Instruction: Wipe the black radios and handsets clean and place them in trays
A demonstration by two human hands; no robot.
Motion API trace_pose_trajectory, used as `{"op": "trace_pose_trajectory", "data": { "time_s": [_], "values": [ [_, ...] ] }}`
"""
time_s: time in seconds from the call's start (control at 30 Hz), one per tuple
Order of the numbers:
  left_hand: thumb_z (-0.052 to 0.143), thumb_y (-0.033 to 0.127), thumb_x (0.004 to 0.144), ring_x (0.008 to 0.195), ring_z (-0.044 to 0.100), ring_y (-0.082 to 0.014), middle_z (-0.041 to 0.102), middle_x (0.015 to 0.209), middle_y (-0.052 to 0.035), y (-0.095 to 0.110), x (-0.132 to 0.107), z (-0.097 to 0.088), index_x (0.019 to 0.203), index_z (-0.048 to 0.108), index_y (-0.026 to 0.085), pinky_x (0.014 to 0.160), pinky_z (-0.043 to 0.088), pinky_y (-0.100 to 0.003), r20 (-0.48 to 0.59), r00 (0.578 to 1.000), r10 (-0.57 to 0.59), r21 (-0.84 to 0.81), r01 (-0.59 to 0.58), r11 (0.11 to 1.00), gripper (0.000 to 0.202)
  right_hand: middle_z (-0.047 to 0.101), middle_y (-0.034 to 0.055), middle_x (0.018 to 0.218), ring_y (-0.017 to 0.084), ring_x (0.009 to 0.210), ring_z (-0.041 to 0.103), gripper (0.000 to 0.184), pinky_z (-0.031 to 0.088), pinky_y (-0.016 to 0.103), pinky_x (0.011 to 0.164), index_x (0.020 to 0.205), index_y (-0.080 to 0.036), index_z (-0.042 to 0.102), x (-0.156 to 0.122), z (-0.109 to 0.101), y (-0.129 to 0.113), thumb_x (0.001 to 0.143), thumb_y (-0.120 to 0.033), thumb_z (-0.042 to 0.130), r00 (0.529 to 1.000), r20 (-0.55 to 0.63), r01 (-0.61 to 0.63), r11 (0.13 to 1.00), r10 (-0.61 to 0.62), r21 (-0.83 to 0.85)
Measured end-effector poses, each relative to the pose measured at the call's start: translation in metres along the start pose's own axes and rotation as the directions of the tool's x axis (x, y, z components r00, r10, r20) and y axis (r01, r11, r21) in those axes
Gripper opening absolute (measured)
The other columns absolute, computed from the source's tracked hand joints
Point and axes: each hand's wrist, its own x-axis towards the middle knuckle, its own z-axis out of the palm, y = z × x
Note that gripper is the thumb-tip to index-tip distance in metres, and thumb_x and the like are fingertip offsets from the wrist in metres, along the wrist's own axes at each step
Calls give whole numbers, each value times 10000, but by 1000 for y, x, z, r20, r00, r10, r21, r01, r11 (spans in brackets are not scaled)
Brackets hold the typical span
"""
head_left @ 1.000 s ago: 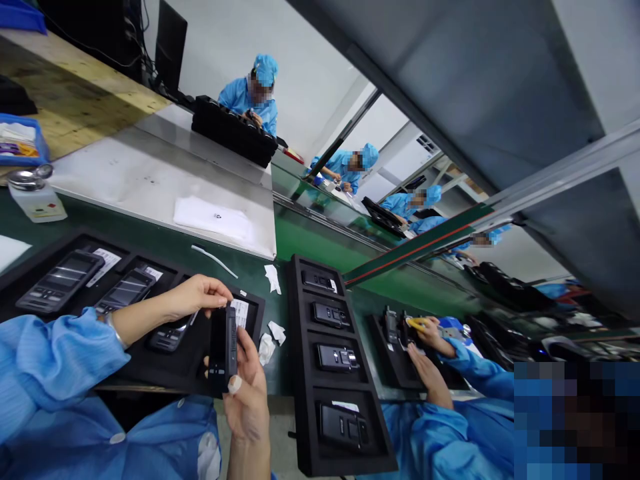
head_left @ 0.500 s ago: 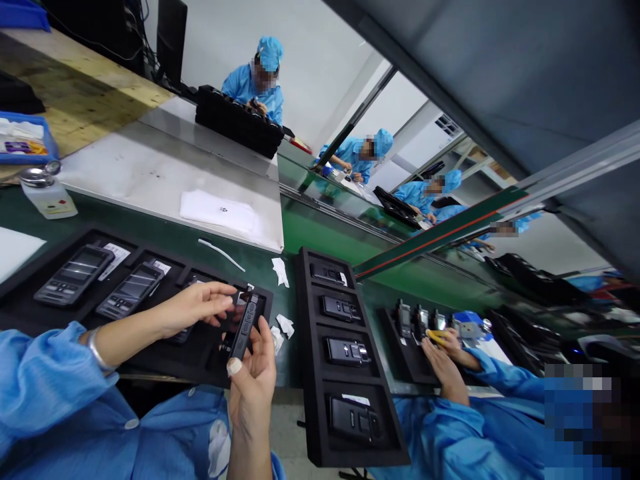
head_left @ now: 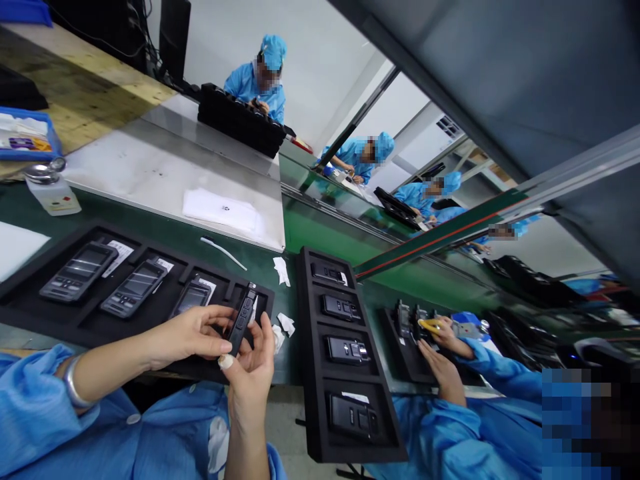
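Observation:
Both my hands hold one black handheld device (head_left: pixel 242 317) edge-on above the right end of a black foam tray (head_left: pixel 30 293). My left hand (head_left: pixel 187 332) pinches its lower side with thumb and fingers. My right hand (head_left: pixel 251 369) grips it from below, a white bandage on the thumb tip. The tray holds three more devices with screens up; the nearest (head_left: pixel 192 297) lies just left of my fingers.
A second black tray (head_left: pixel 306 347) with several devices stands to the right. A co-worker's hands (head_left: pixel 440 347) work at a further tray. White paper scraps (head_left: pixel 281 270), a thin white stick (head_left: pixel 223 252), a white sheet (head_left: pixel 223 210) and a small bottle (head_left: pixel 50 190) lie around.
My hands moved the device slightly lower and nearer me. My left hand shifted from its top to its lower side. The third device in the tray is now uncovered.

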Motion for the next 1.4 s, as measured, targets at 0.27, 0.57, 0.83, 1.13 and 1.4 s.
{"op": "trace_pose_trajectory", "data": {
  "time_s": [0.27, 0.57, 0.83, 1.13, 1.4],
  "values": [
    [846, 334, 656, 1164, 619, -323, 598, 1368, -144, -4, 0, 5, 1282, 611, 191, 846, 536, -358, -23, 999, -45, -49, 44, 998, 684, 453, 127, 1415, 205, 1016, 656, 1034, 557, 423, 920, 1449, -308, 348, 0, 1, 6, 588, -287, 922, 999, -39, -2, 1000, 1, -11],
    [872, 363, 642, 1139, 635, -295, 703, 1195, -140, -21, 12, -10, 1353, 553, 153, 880, 516, -346, -74, 995, -65, -88, 58, 994, 807, 669, 86, 1066, 158, 793, 642, 580, 546, 314, 755, 1315, -177, 566, 5, -50, 0, 810, -417, 719, 983, -150, 20, 875, -105, -484],
    [896, 336, 595, 1073, 657, -245, 688, 1243, -103, -29, 28, -3, 1199, 682, 184, 774, 523, -268, -105, 990, -90, -147, 74, 986, 659, 669, 120, 1101, 191, 779, 637, 403, 491, 319, 756, 1145, -153, 710, 49, -122, -12, 889, -372, 490, 917, -196, -119, 231, -348, -966],
    [861, 304, 649, 1020, 663, -212, 693, 1190, -82, -33, 50, -1, 1163, 694, 187, 810, 543, -282, -88, 996, -30, -226, 10, 974, 553, 663, 85, 938, 223, 812, 609, 283, 444, 294, 659, 1055, -238, 767, 46, -117, 13, 862, -301, 570, 919, 17, 64, 105, -395, -992],
    [870, 291, 611, 977, 656, -202, 694, 1077, -70, -39, 56, -2, 1143, 686, 167, 833, 546, -316, -135, 986, -98, -269, 59, 961, 577, 662, 63, 859, 184, 769, 645, 224, 505, 285, 694, 936, -176, 763, 51, -123, 6, 885, -237, 554, 903, 63, 197, 278, -425, -940]
  ]
}}
